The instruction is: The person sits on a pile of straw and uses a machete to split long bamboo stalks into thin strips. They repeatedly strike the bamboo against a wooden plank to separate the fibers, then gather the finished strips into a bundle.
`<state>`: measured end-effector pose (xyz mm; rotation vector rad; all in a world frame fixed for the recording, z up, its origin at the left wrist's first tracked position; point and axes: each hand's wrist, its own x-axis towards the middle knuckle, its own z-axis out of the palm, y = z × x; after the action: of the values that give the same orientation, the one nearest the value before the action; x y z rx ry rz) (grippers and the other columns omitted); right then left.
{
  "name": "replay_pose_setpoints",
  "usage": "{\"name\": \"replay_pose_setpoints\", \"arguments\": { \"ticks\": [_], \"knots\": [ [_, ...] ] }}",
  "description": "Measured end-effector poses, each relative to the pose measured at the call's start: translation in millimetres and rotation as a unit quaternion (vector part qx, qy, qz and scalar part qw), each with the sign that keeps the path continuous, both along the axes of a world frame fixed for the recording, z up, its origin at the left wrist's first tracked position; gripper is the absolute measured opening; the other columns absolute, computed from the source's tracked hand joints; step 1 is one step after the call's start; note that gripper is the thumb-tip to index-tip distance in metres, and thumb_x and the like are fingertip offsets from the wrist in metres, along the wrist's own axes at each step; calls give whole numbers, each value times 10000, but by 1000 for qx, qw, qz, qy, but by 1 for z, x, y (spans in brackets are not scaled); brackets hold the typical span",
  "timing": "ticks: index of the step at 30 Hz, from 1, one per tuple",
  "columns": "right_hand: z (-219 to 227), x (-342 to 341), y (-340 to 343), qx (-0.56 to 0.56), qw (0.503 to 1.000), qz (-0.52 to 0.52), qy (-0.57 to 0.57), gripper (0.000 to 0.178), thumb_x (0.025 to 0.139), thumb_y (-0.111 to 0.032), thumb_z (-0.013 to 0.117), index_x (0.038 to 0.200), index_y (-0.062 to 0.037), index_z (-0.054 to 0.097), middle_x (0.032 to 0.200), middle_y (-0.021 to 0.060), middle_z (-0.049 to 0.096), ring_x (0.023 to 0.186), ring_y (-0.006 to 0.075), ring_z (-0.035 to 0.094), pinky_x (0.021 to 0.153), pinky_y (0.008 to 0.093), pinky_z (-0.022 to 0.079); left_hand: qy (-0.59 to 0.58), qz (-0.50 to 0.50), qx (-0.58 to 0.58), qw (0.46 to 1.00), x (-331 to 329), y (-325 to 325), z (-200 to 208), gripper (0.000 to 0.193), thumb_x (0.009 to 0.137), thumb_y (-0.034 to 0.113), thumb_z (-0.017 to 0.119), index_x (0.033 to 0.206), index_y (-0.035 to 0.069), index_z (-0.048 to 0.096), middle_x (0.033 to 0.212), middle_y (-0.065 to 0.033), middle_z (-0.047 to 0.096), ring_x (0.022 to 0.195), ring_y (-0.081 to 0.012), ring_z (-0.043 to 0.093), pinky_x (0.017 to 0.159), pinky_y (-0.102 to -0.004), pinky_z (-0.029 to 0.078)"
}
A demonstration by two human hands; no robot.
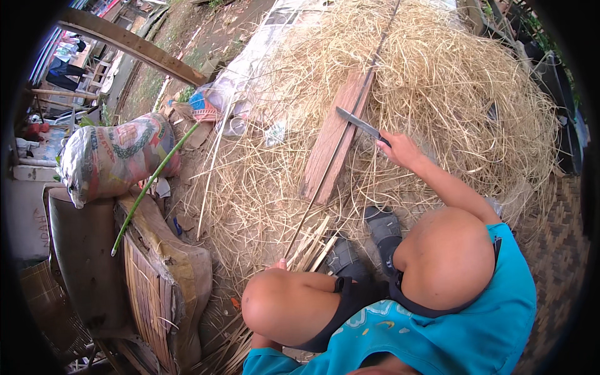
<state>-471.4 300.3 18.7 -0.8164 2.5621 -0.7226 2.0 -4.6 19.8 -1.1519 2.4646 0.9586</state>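
My right hand (399, 150) is closed round the dark handle of a knife (361, 124). Its blade points to the left and lies across a long, thin, dark bamboo strip (329, 167). That strip runs lengthwise over a wooden plank (332, 140), from the far shavings down toward my left knee. At its near end my left hand (279, 265) grips the strip, mostly hidden behind the knee, with only a bit of the fingers showing. Beneath the plank and around it spreads a thick heap of pale curled shavings (450, 81).
Several split pale strips (309, 247) lie beside my feet. On the left are a stuffed sack (119, 153), a green stalk (153, 181) leaning slantwise, and a worn chair-like frame (187, 269). A wooden beam (134, 47) crosses the upper left. Woven matting (553, 250) covers the right side.
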Motion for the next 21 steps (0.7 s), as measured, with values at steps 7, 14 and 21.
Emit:
{"name": "replay_pose_setpoints", "arguments": {
  "ticks": [7, 14, 21],
  "knots": [
    [-16, -54, 23, 28, 992, -77, 100, 365, 1070, -414, 485, 1266, -130, 605, 791, 177, 687, 733, 376, 710, 692, 498, 592, 34, -23, -2, 999, -1, -2, 5, 442, 1080, 376, 452, 907, -5, 597, 753, -274, 615, 684, -456, 572, 648, -532, 443],
    [-26, 74, -19, -87, 989, 107, 57, 454, 1054, -441, 501, 1364, -116, 566, 946, 212, 674, 747, 387, 692, 708, 503, 591, 140, -133, -146, 970, -92, 30, -14, 403, 1080, 374, 439, 989, 9, 584, 729, -273, 638, 705, -496, 618, 643, -570, 472],
    [-37, -16, 23, 33, 994, 11, 100, 398, 1056, -490, 479, 1315, -202, 570, 969, 182, 671, 833, 377, 705, 767, 506, 580, 79, -216, -89, 969, -121, 28, -6, 404, 1093, 342, 404, 965, -8, 560, 723, -290, 643, 677, -496, 640, 616, -585, 500]
  ]
}}
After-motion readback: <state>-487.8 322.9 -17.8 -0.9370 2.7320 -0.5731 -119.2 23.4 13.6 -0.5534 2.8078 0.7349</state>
